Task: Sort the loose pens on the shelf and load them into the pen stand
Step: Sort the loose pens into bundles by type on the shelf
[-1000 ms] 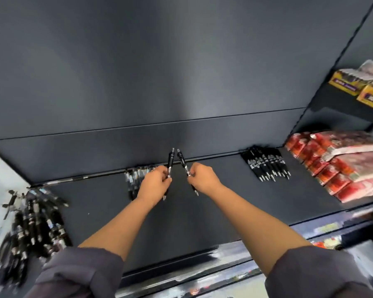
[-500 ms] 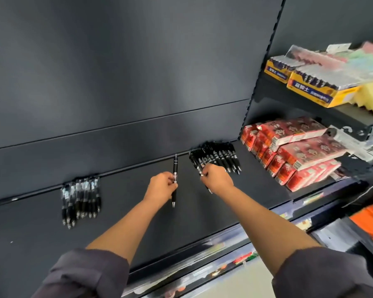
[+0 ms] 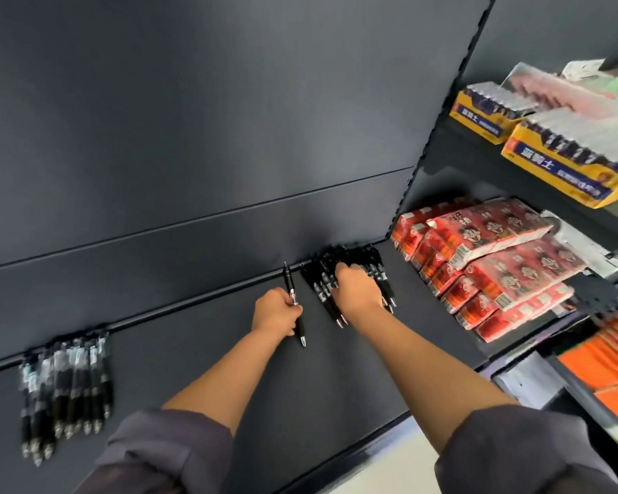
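My left hand [image 3: 275,311] grips one black click pen [image 3: 289,279] by its middle, held nearly upright just above the dark shelf [image 3: 193,369]. To its right, my right hand [image 3: 357,290] lies palm down on a heap of black pens [image 3: 316,279] against the back wall, fingers stretched over them. Whether a pen is under its palm is hidden. A second row of black pens [image 3: 65,383] lies side by side at the shelf's left, tips toward me. No pen stand is in view.
Red snack packs [image 3: 496,265] are stacked right of the pen heap. Yellow battery boxes [image 3: 564,162] sit on the shelf above them. Orange items [image 3: 614,365] lie lower right. The dark back panel [image 3: 229,119] rises behind the shelf.
My right hand has moved right and back, with the pen it held, and now lies on the heap of pens. My left hand still holds its pen. The view swung right.
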Demonstrator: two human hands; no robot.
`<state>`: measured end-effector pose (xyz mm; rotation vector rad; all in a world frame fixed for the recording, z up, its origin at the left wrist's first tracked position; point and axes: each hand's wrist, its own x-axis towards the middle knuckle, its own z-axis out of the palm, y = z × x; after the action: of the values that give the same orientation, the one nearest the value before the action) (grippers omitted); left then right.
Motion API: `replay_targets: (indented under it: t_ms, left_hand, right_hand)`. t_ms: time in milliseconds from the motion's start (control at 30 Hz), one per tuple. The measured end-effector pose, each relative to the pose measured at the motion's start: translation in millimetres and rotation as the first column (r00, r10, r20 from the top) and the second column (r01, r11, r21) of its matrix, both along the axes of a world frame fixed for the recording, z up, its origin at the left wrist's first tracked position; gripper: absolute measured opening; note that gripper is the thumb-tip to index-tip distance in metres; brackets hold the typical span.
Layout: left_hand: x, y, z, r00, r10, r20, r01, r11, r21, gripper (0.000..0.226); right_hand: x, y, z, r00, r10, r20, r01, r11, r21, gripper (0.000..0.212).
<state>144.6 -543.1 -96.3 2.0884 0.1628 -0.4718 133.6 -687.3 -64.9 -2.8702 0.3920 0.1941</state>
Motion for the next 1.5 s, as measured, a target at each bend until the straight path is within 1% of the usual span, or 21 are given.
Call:
replay_targets:
  t_ms: [133,200,267,367,400,433,500,567,667,733,900,1000,1133,1200,1333,1433,1500]
  left_hand:
    - [7.0,-17.1,-1.2,0.997,0.022,-0.079,-0.025,0.999,-0.037,0.011]
    - [10.6,-23.8,-0.8,0.994,0.039,-0.099,-0.047,0.996,-0.072,0.015]
    - [11.2,-28.8,0.3,0.993,0.05,-0.106,-0.06,0.994,-0.092,0.017]
    - [8.0,-31.0,0.4,0.993,0.044,-0.111,-0.056,0.992,-0.111,0.014]
    - [6.2,-30.3,0.5,0.995,0.025,-0.093,-0.033,0.995,-0.09,0.012]
    - [4.9,-28.6,0.8,0.998,-0.02,-0.056,0.018,0.999,-0.036,0.01]
    - [2.5,-22.8,3.7,0.99,-0.141,0.018,0.137,0.981,0.138,0.01]
    - [-0.7,-15.4,8.4,0.972,-0.224,0.067,0.199,0.942,0.269,0.014]
    - [-6.4,-4.9,17.0,0.946,-0.305,0.112,0.246,0.898,0.364,0.016]
    - [-12.9,2.4,26.5,0.933,-0.331,0.144,0.248,0.877,0.411,0.016]
    - [-38.1,35.5,58.5,0.912,-0.315,0.263,0.148,0.85,0.506,0.016]
    - [-57.6,69.3,72.8,0.883,-0.311,0.351,0.054,0.812,0.581,0.018]
    - [-92.0,124.7,81.3,0.88,-0.283,0.381,-0.048,0.745,0.665,0.017]
    - [-109.4,156.7,83.3,0.89,-0.255,0.379,-0.092,0.712,0.696,0.017]
    - [-141.0,217.6,86.0,0.901,-0.152,0.407,-0.195,0.697,0.69,0.016]
    - [-163.1,266.5,89.7,0.896,-0.081,0.437,-0.274,0.673,0.687,0.018]
    - [-176.0,304.6,90.5,0.898,-0.062,0.436,-0.293,0.656,0.696,0.02]
  right_hand:
    - [4.9,-2.6,-4.0,0.999,0.044,-0.024,-0.043,0.999,0.017,0.016]
    - [5.0,-5.0,-3.5,0.998,0.049,-0.029,-0.049,0.999,0.021,0.015]
    - [3.9,-6.9,-1.6,0.998,0.057,-0.03,-0.057,0.998,0.013,0.016]
    - [1.9,-8.6,-0.1,0.997,0.081,-0.019,-0.081,0.997,-0.007,0.02]
    - [0.4,-8.8,0.7,0.995,0.095,-0.012,-0.096,0.995,-0.019,0.022]
    - [-1.2,-8.8,1.7,0.994,0.113,-0.002,-0.113,0.993,-0.035,0.023]
    - [-4.4,-8.9,4.0,0.989,0.148,0.019,-0.146,0.987,-0.064,0.027]
    - [-8.7,-7.5,8.0,0.983,0.178,0.036,-0.174,0.98,-0.092,0.03]
    - [-15.8,-5.0,14.1,0.972,0.228,0.052,-0.219,0.965,-0.143,0.031]
    - [-22.7,-3.1,19.3,0.964,0.26,0.061,-0.247,0.954,-0.171,0.031]
    - [-36.1,12.2,39.3,0.931,0.345,0.121,-0.316,0.925,-0.209,0.03]
    - [-41.1,35.9,46.7,0.885,0.431,0.176,-0.392,0.894,-0.216,0.029]
    - [-52.3,86.2,48.4,0.809,0.539,0.234,-0.501,0.841,-0.204,0.025]
    - [-58.9,120.2,49.2,0.761,0.598,0.25,-0.569,0.801,-0.187,0.025]
    - [-70.0,196.0,52.7,0.645,0.715,0.27,-0.701,0.694,-0.165,0.024]
    - [-78.8,259.2,52.3,0.57,0.777,0.266,-0.771,0.618,-0.154,0.024]
    - [-84.7,303.8,52.2,0.53,0.806,0.263,-0.807,0.575,-0.137,0.025]
